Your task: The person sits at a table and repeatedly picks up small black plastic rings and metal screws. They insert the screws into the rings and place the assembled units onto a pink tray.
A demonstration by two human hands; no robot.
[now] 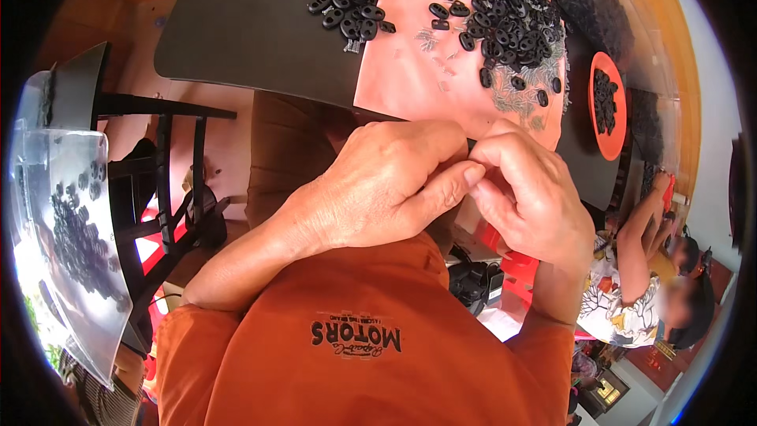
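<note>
My left hand (398,177) and my right hand (536,193) meet in front of my chest, near the table's edge. Both are closed, thumbs and fingertips pinched together. Whatever sits between the fingertips is mostly hidden; only a small dark bit shows between the hands. Beyond them a pink sheet (402,71) covers part of the dark table (244,24). A heap of small black oval plastic pieces with holes (512,20) lies on the sheet. Tiny spring-like metal parts (516,99) are scattered beside that heap. More black oval pieces (347,0) spread over the table at the far left.
An orange-red bowl (617,130) at the right holds small black parts. A clear plastic bag or bin (75,158) with black pieces hangs or stands at the left, by a dark chair frame (164,166). Another person (631,300) sits at the lower right.
</note>
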